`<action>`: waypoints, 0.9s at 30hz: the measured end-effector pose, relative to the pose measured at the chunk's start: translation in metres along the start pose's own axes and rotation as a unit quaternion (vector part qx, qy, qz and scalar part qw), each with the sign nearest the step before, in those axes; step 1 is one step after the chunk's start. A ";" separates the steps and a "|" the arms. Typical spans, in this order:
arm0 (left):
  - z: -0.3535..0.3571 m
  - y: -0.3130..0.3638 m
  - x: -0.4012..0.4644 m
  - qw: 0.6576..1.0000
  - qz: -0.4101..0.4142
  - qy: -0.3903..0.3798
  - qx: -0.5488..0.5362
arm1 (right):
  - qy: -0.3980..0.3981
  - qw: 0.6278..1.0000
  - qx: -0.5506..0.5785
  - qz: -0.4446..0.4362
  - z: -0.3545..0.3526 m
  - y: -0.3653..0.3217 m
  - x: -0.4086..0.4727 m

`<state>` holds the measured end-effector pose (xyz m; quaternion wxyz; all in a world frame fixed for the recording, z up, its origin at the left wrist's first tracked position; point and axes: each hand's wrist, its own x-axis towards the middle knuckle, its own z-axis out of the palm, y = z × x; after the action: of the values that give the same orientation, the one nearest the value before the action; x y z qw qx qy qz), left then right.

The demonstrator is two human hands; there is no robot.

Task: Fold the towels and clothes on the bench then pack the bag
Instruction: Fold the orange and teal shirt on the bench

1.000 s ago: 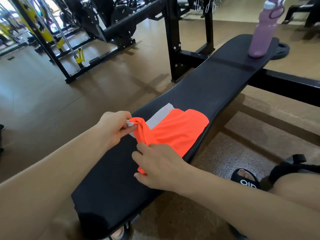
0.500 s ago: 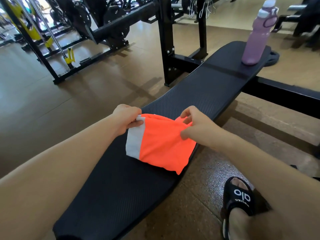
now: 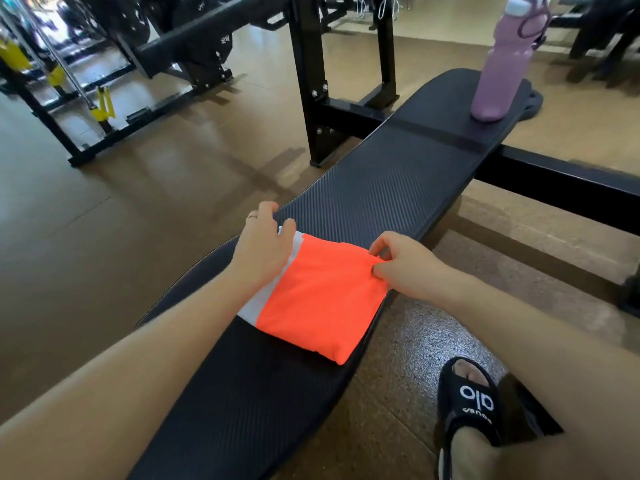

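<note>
One folded garment (image 3: 317, 299) in view, one bottle (image 3: 502, 64), one sandal (image 3: 469, 407), two hands. The garment is bright orange, thin and smooth, with a pale grey-white band along its left edge; it lies folded into a rough rectangle at frame centre, flat on the surface (image 3: 381, 188), its lower right corner reaching the surface's right edge. The surface is a long black padded bench with a fine ribbed texture and rounded ends, running from lower left to upper right of the frame. My left hand (image 3: 265, 249) lies palm down over the garment's pale band at its upper left corner, fingers loosely bent and spread, pressing rather than clenching; a ring shows on one finger. My right hand (image 3: 403, 263) is at the garment's upper right corner, thumb and fingers curled and pinching a small ridge of orange fabric, so that grip is closed on the cloth. The bottle, lilac plastic, tall and cylindrical with a loop at the cap, stands upright at the far end of the surface, upper right of frame, well apart from the garment. The black sandal with white lettering is on a foot on the speckled floor, lower right. Black steel rack frames (image 3: 308, 81) stand on the tan floor across the upper left.
</note>
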<state>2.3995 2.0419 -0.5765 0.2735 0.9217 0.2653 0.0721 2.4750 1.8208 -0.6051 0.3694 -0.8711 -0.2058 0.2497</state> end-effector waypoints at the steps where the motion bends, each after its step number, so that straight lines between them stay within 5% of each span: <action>1: 0.000 -0.002 -0.016 0.999 0.050 0.008 0.016 | 0.008 1.000 0.008 0.001 0.001 0.001 0.000; 5: -0.001 -0.008 -0.094 0.961 0.230 0.047 0.147 | 0.049 0.998 0.016 -0.030 0.003 -0.003 -0.007; 9: 0.023 -0.019 -0.129 0.965 0.158 -0.092 0.187 | 0.098 0.992 -0.026 -0.069 0.003 -0.006 -0.013; 14: 0.029 -0.031 -0.115 0.948 0.147 -0.157 0.236 | 0.082 0.993 -0.081 -0.041 0.012 -0.006 -0.016; 18: 0.027 -0.029 -0.112 0.936 0.145 -0.184 0.264 | 0.207 0.907 -0.293 -0.221 0.030 -0.029 -0.025; 20: 0.029 -0.031 -0.109 0.938 0.148 -0.182 0.255 | 0.177 0.892 -0.285 -0.302 0.045 -0.037 -0.028; 24: 0.032 -0.035 -0.107 0.944 0.150 -0.174 0.238 | 0.005 0.931 -0.333 -0.148 0.063 -0.019 -0.021; 27: 0.031 -0.037 -0.113 0.980 0.065 -0.108 0.152 | 0.004 0.938 -0.326 -0.120 0.062 -0.015 -0.014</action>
<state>2.2956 1.9934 -0.6213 0.1519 0.9701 0.1820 -0.0519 2.4245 1.8561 -0.6276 0.0932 -0.9134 -0.3777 0.1194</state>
